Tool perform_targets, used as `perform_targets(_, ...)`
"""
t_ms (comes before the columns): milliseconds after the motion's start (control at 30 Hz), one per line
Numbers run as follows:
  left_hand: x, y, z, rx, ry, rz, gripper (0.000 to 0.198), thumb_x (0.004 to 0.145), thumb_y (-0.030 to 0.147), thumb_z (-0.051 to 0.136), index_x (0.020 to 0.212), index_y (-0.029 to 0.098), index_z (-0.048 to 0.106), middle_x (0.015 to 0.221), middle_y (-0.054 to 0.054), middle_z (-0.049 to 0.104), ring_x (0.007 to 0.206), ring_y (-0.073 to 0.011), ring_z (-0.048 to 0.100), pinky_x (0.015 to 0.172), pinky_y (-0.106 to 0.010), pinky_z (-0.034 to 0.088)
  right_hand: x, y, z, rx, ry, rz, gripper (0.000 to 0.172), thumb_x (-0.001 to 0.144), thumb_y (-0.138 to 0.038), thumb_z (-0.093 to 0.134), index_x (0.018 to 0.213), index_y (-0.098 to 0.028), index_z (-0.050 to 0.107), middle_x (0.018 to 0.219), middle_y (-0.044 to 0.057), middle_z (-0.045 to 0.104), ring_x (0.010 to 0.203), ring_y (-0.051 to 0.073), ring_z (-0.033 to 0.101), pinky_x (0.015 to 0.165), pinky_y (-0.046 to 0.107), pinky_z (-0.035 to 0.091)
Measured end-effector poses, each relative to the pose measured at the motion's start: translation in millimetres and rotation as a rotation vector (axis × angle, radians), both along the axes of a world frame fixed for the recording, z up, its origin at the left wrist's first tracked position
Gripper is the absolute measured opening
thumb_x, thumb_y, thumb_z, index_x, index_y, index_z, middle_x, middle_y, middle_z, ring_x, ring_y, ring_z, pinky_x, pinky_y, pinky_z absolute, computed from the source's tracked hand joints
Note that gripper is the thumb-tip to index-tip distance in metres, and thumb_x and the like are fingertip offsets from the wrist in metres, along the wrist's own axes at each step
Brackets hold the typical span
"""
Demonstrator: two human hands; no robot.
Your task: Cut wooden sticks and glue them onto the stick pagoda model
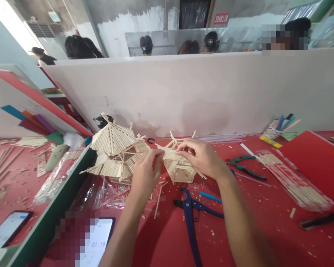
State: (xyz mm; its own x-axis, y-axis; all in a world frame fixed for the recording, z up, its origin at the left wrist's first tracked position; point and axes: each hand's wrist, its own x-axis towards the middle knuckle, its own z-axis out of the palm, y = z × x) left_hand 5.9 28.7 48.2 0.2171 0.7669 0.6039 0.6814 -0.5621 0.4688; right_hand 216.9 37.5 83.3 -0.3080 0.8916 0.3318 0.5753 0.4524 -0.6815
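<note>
A small wooden-stick pavilion model (180, 174) with a partly covered roof and open frame sides stands on the red table. Over its roof my left hand (148, 168) and my right hand (202, 155) face each other, thumbs and forefingers pinched. A short pale wooden stick (170, 150) appears between the fingertips, its ends covered by them; it is hard to separate from the roof sticks behind. Left of it is a larger two-tiered stick pavilion (113, 142), partly behind my left hand. Blue-handled cutters (189, 213) lie open in front of the small model.
Green-handled pliers (246, 165), a blue pen (210, 197) and bagged wooden sticks (293, 181) lie to the right. A phone (96, 241) rests at front left beside a green divider (48, 211). A white partition (183, 89) stands behind, with people beyond it. Wood scraps litter the table.
</note>
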Motion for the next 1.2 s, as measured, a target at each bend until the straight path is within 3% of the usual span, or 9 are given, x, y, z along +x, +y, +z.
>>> perform_targets(100,-3.3,4.6,-5.9,-0.052,0.072,0.087,0.014,0.097,0.023,0.049,0.098,0.02,0.063,0.089,-0.005,0.071,0.078,-0.0179,0.066,0.071,-0.029,0.05,-2.7,2.6,-4.1,-0.001,-0.006,-0.001,0.013,0.095,-0.03,0.055,0.094,-0.025,0.067,0.103,0.003,0.073,0.09,0.019,0.063,0.078,0.034,0.047)
perform_targets(333,-3.5,9.3,-14.0,-0.13,0.092,0.064,0.012,0.094,0.022,0.051,0.094,0.021,0.063,0.085,-0.003,0.071,0.075,-0.0187,0.067,0.068,-0.029,0.049,-1.5,7.2,-13.6,-0.052,-0.027,0.031,0.02,0.096,-0.023,0.05,0.103,-0.028,0.068,0.109,0.002,0.073,0.097,0.02,0.066,0.084,0.036,0.048)
perform_targets(867,-2.8,10.2,-13.9,-0.171,0.056,0.032,0.017,0.09,0.013,0.055,0.096,0.021,0.069,0.098,-0.003,0.075,0.088,-0.0199,0.07,0.078,-0.03,0.052,-3.2,9.7,-19.3,-0.058,-0.08,0.033,0.024,0.097,-0.022,0.047,0.106,-0.027,0.068,0.11,0.004,0.073,0.102,0.021,0.066,0.086,0.036,0.049)
perform_targets(1200,-10.3,10.5,-10.4,-0.237,0.09,0.0,0.037,0.083,0.006,0.05,0.107,0.022,0.073,0.103,-0.003,0.076,0.094,-0.0206,0.07,0.084,-0.03,0.054,-2.8,9.5,-19.6,-0.024,-0.098,0.02,0.028,0.095,-0.021,0.046,0.108,-0.028,0.07,0.11,0.002,0.074,0.1,0.02,0.067,0.084,0.035,0.051)
